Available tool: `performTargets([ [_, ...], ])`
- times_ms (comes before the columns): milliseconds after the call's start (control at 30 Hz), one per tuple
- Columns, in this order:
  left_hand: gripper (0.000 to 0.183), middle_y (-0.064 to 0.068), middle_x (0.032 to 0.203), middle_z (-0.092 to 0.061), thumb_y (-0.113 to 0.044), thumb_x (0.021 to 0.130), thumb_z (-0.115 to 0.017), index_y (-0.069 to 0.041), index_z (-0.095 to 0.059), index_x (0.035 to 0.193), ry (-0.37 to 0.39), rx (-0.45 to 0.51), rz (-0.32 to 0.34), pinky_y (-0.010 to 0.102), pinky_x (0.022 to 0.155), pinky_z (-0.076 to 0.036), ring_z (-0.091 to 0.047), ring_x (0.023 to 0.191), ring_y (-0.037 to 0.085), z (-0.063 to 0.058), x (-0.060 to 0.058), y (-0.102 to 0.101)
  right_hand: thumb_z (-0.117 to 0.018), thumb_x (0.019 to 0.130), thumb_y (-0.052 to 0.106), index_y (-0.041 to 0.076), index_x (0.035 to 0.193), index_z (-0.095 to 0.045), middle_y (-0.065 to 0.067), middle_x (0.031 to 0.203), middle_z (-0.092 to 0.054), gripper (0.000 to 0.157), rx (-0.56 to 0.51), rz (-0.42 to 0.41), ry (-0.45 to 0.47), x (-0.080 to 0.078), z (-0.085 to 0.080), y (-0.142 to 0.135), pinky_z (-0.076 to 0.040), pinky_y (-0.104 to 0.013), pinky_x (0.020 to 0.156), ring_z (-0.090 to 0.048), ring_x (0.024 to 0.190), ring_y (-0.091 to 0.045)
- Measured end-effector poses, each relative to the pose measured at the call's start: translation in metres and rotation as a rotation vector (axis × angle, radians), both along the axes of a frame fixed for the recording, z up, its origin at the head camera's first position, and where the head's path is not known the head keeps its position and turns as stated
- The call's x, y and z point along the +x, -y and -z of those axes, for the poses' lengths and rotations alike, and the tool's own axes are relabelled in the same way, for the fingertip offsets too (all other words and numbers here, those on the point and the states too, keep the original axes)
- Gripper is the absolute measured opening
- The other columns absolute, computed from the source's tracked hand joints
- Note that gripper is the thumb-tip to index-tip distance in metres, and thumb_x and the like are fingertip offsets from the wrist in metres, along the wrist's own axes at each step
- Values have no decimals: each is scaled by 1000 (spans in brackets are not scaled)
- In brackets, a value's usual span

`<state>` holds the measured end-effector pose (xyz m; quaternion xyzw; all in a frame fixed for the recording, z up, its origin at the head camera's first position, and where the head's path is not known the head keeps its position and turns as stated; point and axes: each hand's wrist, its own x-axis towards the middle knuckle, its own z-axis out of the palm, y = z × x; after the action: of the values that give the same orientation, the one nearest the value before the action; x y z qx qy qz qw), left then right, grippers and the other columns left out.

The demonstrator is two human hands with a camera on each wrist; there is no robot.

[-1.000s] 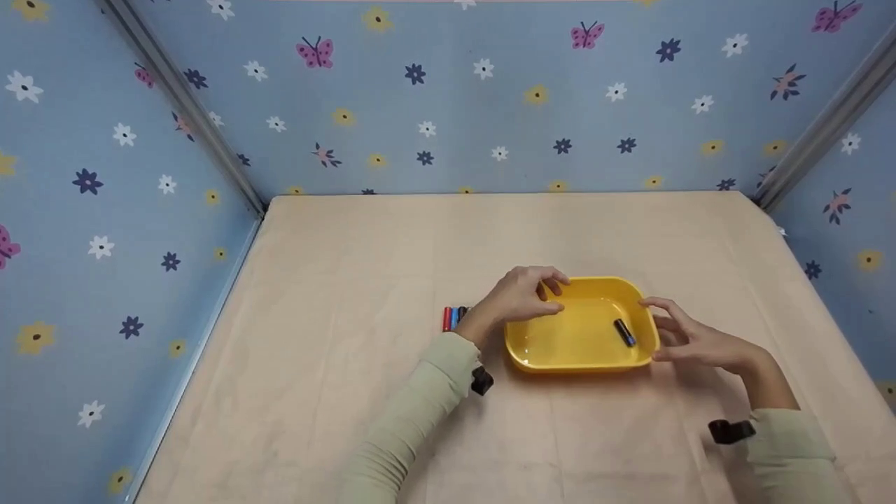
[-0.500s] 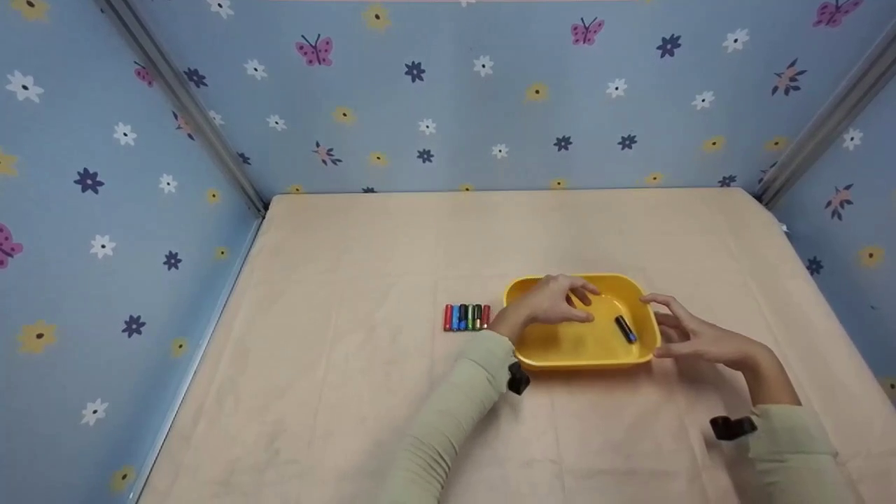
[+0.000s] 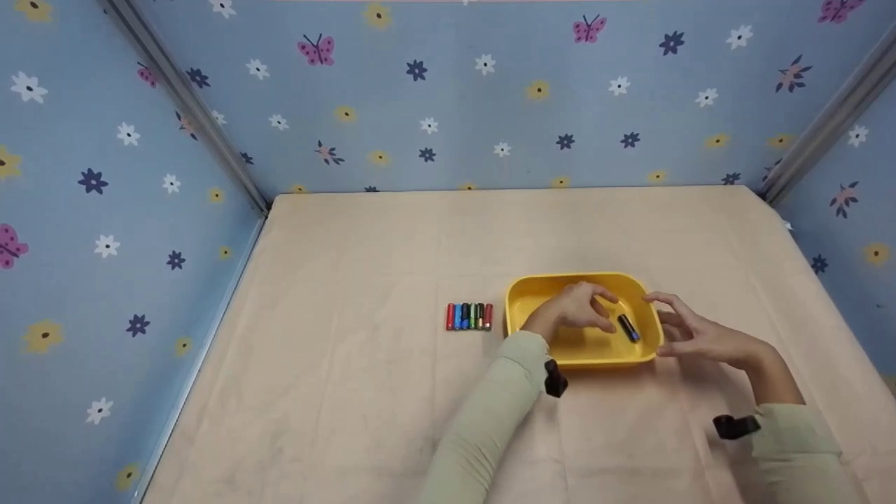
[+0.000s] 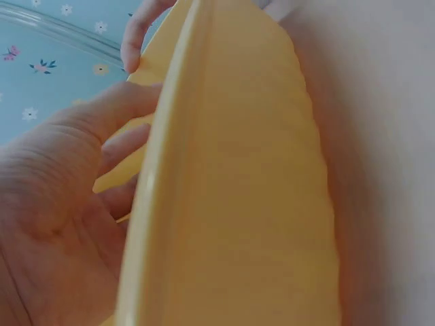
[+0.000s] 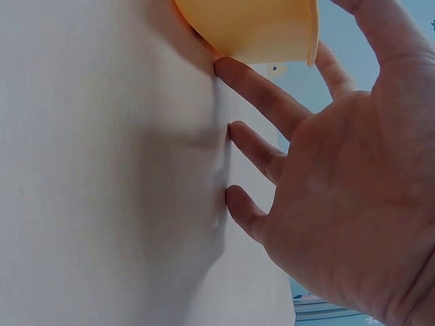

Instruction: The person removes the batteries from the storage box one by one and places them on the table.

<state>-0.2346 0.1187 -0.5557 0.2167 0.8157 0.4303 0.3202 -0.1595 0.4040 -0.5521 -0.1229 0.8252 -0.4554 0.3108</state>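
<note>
A yellow plastic tub (image 3: 581, 363) stands on the cloth-covered table, with one dark battery (image 3: 628, 327) with a blue end lying inside near its right wall. My left hand (image 3: 577, 308) reaches over the tub's near left side, thumb and fingers apart and nothing between them, fingertips just left of that battery. In the left wrist view the tub's wall (image 4: 251, 170) hides part of the fingers. At the tub's right end, my right hand (image 3: 707, 341) touches the rim and outer wall with spread fingers. Several batteries (image 3: 470, 317) in red, blue, green and black lie in a tight row left of the tub.
Pale cloth (image 3: 350, 294) covers the table. Blue walls (image 3: 490, 84) with flowers and butterflies close off the back and both sides, with grey posts (image 3: 203, 119) at the corners.
My left hand has moved right from beside the battery row, across the tub to near the loose battery, uncovering the row. The right hand stays at the tub's right end.
</note>
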Motion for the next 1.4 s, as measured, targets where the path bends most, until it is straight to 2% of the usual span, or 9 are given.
performTargets([
  [200, 54, 1, 116, -85, -13, 91, -96, -18, -78, 141, 84, -39, -149, 23, 96, -58, -69, 93, 9, -4, 10, -21, -77, 104, 28, 21, 174, -12, -36, 184, -20, 95, 7, 11, -18, 1, -2, -2, -15, -94, 123, -13, 169, -68],
  [300, 52, -2, 112, -84, -13, 89, -97, -20, -80, 137, 71, -71, -195, 22, 94, -55, -65, 91, 9, -8, 15, -30, -78, 104, 26, 21, 174, -13, -36, 184, -20, 95, -2, 14, -21, 1, -3, -4, -16, -94, 124, -13, 169, -68],
  [433, 50, -6, 113, -79, -15, 88, -99, -22, -81, 134, 36, -99, -208, 23, 95, -54, -62, 91, 11, -11, 22, -39, -77, 105, 24, 22, 173, -14, -36, 184, -20, 93, -13, 13, -24, 1, -2, -5, -15, -93, 124, -13, 169, -67],
  [633, 42, -5, 102, -79, -14, 89, -97, -25, -84, 128, -43, -109, -164, 23, 88, -53, -63, 88, 10, -7, 29, -41, -75, 106, 20, 19, 172, -14, -37, 182, -23, 90, -30, -10, -42, 2, -1, -4, -25, -88, 126, -17, 169, -67],
  [800, 33, -9, 116, -80, -15, 94, -93, -25, -86, 125, -69, -128, -67, 21, 94, -54, -63, 93, 10, -7, 27, -41, -74, 107, 19, 19, 172, -15, -36, 182, -26, 88, -32, -15, -45, 2, -2, -4, -29, -85, 127, -20, 168, -66],
  [933, 26, -14, 111, -79, -18, 97, -90, -28, -88, 122, -84, -206, -21, 21, 97, -53, -63, 95, 9, -10, 26, -42, -75, 107, 19, 19, 172, -15, -36, 181, -26, 88, -32, -13, -44, 2, -2, -3, -28, -85, 127, -20, 169, -66],
  [1033, 24, -15, 105, -78, -18, 98, -89, -30, -89, 120, -90, -249, -19, 21, 98, -52, -62, 96, 8, -12, 26, -42, -75, 107, 20, 19, 173, -14, -37, 182, -24, 90, -31, -14, -45, 1, -1, -3, -24, -88, 126, -18, 168, -67],
  [1233, 24, -17, 104, -78, -17, 97, -91, -31, -89, 117, -141, -274, -4, 20, 96, -53, -63, 97, 7, -10, 24, -38, -76, 105, 21, 19, 173, -15, -37, 182, -24, 92, -32, -1, -37, 0, 1, -2, -19, -92, 125, -15, 168, -68],
  [1400, 25, -17, 104, -78, -20, 95, -93, -33, -88, 115, -213, -291, 12, 21, 93, -53, -64, 97, 7, -6, 19, -25, -77, 104, 26, 21, 173, -15, -36, 182, -24, 92, -8, 10, -28, 1, 1, -1, -17, -93, 124, -14, 169, -67],
])
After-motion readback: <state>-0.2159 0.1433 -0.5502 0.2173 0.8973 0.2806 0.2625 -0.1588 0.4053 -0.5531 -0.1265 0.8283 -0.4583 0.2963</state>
